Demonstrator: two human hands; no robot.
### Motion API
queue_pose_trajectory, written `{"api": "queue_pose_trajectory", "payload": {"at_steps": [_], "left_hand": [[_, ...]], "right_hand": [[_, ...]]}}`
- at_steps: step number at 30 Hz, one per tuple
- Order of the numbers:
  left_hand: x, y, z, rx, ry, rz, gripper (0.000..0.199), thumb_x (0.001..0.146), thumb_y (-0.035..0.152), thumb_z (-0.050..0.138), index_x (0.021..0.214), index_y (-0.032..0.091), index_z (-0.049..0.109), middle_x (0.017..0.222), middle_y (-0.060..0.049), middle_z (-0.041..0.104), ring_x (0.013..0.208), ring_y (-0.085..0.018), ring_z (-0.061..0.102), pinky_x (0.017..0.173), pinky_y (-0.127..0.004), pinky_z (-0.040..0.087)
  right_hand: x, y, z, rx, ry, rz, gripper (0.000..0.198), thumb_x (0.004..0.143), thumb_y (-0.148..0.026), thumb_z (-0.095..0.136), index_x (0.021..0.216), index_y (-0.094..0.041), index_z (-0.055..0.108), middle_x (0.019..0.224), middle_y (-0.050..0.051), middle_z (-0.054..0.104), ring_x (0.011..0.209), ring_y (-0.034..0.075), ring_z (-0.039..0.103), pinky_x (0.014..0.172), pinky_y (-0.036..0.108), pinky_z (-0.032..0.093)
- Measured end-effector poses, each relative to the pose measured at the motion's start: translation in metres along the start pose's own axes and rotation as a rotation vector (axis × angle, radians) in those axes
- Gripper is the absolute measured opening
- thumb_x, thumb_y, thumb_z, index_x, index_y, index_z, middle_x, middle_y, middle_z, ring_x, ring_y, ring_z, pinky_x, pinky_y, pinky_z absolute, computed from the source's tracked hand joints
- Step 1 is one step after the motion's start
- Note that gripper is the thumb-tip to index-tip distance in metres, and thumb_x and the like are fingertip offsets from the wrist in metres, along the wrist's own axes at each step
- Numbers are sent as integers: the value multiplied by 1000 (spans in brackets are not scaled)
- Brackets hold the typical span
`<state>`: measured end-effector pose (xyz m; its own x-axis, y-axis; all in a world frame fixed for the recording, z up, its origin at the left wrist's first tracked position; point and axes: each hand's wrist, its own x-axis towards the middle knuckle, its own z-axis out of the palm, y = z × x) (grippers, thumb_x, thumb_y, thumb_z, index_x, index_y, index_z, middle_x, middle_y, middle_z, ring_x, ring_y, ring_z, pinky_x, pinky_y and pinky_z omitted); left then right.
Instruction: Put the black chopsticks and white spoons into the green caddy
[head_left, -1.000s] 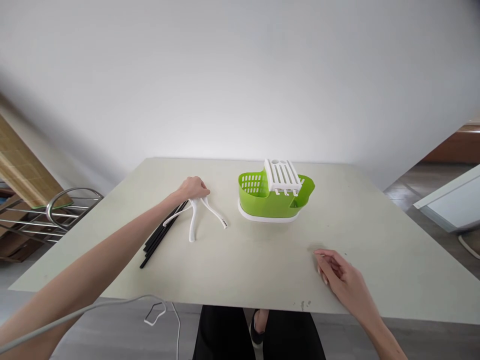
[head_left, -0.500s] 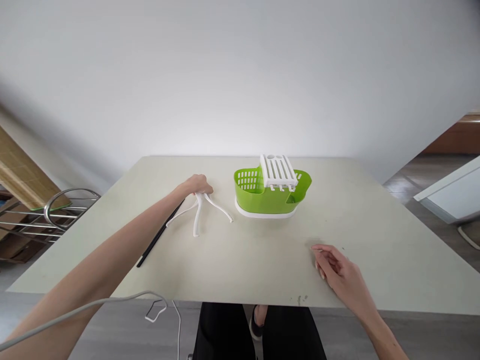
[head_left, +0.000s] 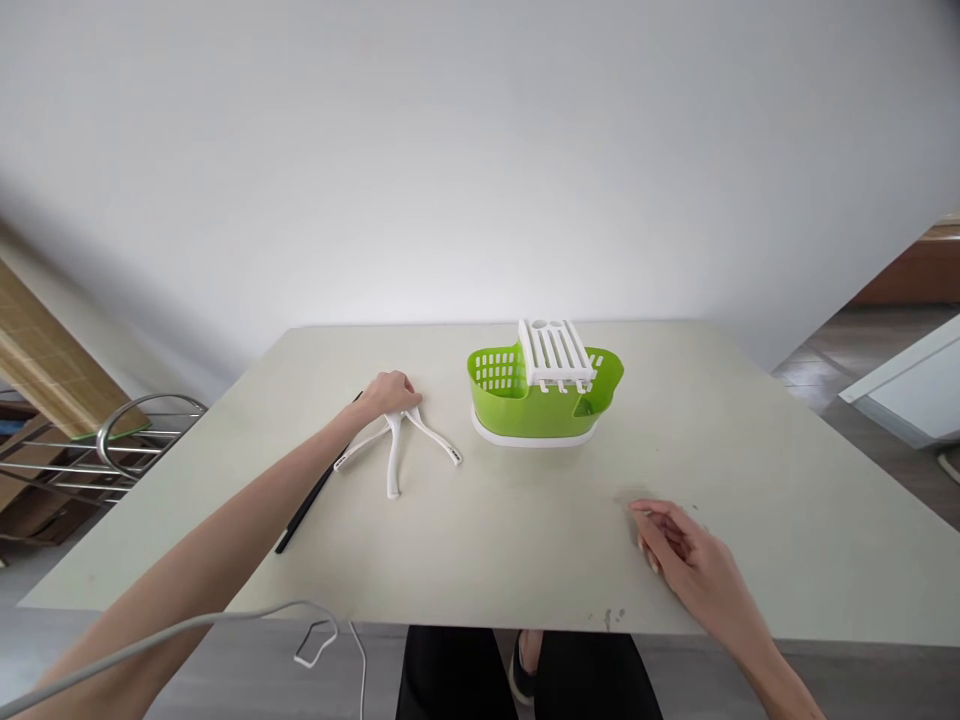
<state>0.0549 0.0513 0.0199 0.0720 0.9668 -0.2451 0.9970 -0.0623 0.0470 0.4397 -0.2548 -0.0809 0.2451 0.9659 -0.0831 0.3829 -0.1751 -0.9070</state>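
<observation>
A white plastic piece with three splayed, curved legs (head_left: 394, 460) hangs from the fingers of my left hand (head_left: 391, 392), at the left of the table. My hand hides its top, where the legs meet. Slots show near the tips of the two outer legs. Under my left forearm lies a thin black rod (head_left: 306, 515), partly covered. To the right of that hand stands a green basket (head_left: 536, 418) on a white base, with a white slotted rack across its top. My right hand (head_left: 686, 555) rests near the table's front right, fingers loosely curled with nothing in them.
The pale table (head_left: 510, 545) backs onto a wall. A grey cable (head_left: 247, 612) runs past its front left edge, over my forearm. Beyond the left edge is a metal wire rack (head_left: 142, 440) beside a leaning wooden board (head_left: 64, 345).
The view has tipped up slightly, so everything sits lower in the picture. The white legged piece has tilted a little in my left hand. My right hand stays about where it was.
</observation>
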Motion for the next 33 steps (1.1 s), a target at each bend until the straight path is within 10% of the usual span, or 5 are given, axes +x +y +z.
{"api": "queue_pose_trajectory", "payload": {"at_steps": [19,33], "left_hand": [[-28,7,7,52,73,284,53,96,65,46,120,24,67,105,-12,77,106,-31,72,85,-37,54],[-33,35,29,261,125,201,41,104,42,41,124,15,63,118,-24,72,115,-38,70,92,-45,51]], "right_hand": [[3,4,3,-11,6,-29,50,99,-68,52,115,-23,67,71,2,64,58,18,57,54,29,47],[4,4,4,5,6,-63,48,100,-66,53,111,-22,68,70,2,62,60,18,57,55,29,48]]}}
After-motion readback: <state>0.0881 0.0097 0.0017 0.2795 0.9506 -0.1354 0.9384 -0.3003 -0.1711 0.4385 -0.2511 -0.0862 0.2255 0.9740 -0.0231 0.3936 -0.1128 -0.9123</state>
